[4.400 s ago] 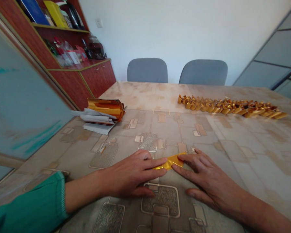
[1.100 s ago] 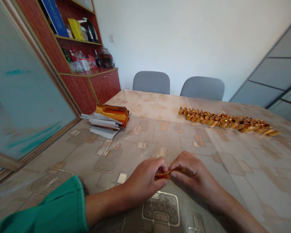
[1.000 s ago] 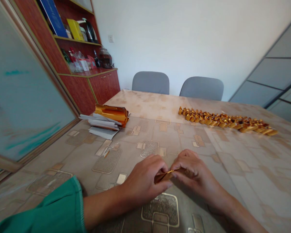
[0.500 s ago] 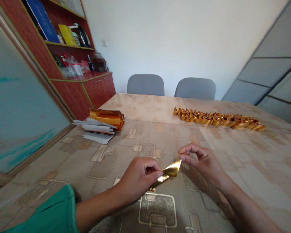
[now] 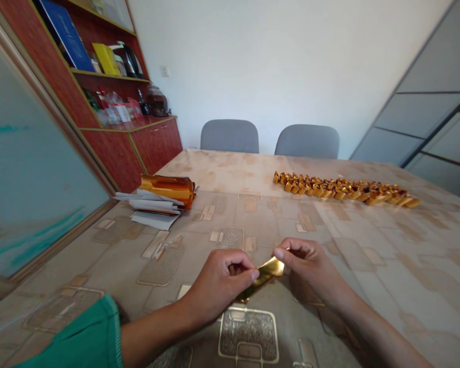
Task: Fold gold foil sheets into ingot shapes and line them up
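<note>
A strip of shiny gold foil paper [image 5: 267,273], folded narrow, is stretched between my hands just above the near part of the table. My left hand [image 5: 224,278] pinches it near its middle with thumb and forefinger, and its lower left end sticks out below the thumb. At the strip's upper right end, the thumb and fingers of my right hand [image 5: 308,263] close on the tip and hide part of it. Farther back on the right lie rows of folded gold foil pieces [image 5: 341,189], set close together.
On the left of the table [image 5: 230,176] lies a stack of gold foil sheets [image 5: 166,189] with white papers [image 5: 155,207] beside it. Two grey chairs [image 5: 230,135] stand at the far edge. A red cabinet [image 5: 157,140] holds bottles and a kettle.
My right hand has moved slightly left and down, closing its fingers over the strip's pointed end. My left hand keeps its pinch in nearly the same place.
</note>
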`<state>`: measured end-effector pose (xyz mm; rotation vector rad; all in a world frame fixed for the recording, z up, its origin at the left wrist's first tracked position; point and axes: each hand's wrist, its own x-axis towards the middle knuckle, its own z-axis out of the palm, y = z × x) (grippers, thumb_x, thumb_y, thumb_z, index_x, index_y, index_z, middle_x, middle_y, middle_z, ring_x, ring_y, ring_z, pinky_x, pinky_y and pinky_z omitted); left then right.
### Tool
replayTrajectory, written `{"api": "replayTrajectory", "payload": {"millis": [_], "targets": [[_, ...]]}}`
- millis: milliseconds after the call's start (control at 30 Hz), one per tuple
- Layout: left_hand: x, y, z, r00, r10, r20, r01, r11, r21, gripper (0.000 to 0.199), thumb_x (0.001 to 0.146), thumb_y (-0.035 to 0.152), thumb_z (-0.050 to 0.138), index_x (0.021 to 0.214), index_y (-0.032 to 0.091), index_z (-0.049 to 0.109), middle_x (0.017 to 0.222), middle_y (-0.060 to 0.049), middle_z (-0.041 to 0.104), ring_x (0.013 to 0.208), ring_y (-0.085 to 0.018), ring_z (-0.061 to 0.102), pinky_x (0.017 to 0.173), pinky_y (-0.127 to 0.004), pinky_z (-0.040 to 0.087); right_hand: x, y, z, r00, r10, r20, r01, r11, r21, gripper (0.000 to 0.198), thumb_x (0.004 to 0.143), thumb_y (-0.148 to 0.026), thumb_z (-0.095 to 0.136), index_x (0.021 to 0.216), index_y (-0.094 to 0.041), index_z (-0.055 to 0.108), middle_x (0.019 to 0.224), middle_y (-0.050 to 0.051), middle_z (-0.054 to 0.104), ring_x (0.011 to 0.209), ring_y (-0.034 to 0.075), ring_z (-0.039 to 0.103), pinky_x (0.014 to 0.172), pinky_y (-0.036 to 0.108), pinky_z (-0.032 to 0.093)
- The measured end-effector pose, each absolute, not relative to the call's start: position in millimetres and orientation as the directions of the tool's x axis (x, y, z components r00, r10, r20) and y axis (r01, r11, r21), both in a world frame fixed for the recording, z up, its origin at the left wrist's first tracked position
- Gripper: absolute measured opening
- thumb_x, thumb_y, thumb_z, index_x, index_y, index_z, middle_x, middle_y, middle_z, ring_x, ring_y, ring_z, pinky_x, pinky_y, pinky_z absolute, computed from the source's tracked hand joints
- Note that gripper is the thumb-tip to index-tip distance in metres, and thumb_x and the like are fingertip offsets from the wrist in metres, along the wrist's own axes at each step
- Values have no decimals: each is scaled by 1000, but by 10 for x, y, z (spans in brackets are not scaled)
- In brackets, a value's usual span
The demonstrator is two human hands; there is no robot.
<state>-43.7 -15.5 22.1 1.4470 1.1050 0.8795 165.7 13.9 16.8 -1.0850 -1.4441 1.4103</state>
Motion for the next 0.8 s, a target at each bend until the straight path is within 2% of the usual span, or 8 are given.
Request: {"api": "replayTrajectory", "payload": {"millis": [67,133,233,333,467,533,633,800], "targets": [[-442,-131,214,271,959,-79,115,49,992,23,77,34,69,67,14,68,60,1,57,57,-11,48,55,-22,33,1682,148,202,-194,981,-12,-9,-14,-1000,41,77,-58,75,66,-20,66,63,1,61,59,15,53,56,28,42],[-447,-108,204,206,972,-113,36,108,993,25,77,38,71,70,14,69,63,0,60,60,-12,50,57,-23,36,1682,128,240,-178,984,-30,-84,-45,-995,39,80,-60,71,82,-21,71,78,4,67,70,18,59,63,30,47],[-439,-97,190,120,977,-175,-122,189,974,28,74,41,76,78,14,70,71,-1,64,66,-13,54,62,-23,40,1599,47,235,-364,928,-75,-148,-137,-979,43,85,-56,68,113,-23,67,100,8,69,87,22,63,77,36,50],[-395,-127,173,142,965,-222,-264,253,931,32,73,43,79,85,15,70,79,-2,68,73,-16,60,68,-26,45,1439,-46,151,-506,862,-26,-186,-139,-973,44,82,-48,76,117,-24,63,105,8,68,96,23,63,84,36,50],[-307,-178,137,184,952,-244,-364,296,883,31,74,41,80,87,15,68,80,-2,68,76,-16,62,71,-27,48,1256,-137,44,-498,867,5,-306,-171,-937,46,82,-40,77,120,-24,57,113,8,67,103,24,64,88,38,50],[-278,-186,125,196,948,-249,-395,309,865,30,74,40,81,87,16,68,78,-1,66,73,-15,61,70,-26,47,1227,-154,29,-471,882,8,-314,-159,-936,43,83,-38,76,119,-24,56,110,7,68,98,22,64,83,36,50],[-273,-174,131,187,956,-228,-419,287,862,28,74,37,82,86,16,69,74,1,62,65,-10,56,63,-21,44,1263,-131,61,-397,916,63,-259,-45,-965,27,86,-34,72,105,-23,56,89,2,67,79,17,62,69,30,47],[-321,-141,165,203,949,-240,-385,302,872,32,70,35,84,90,13,69,76,-1,64,62,-9,55,57,-20,43,1348,-77,165,-279,950,138,-44,131,-990,19,89,-33,67,99,-23,54,69,-5,55,61,12,50,56,26,36]]}}
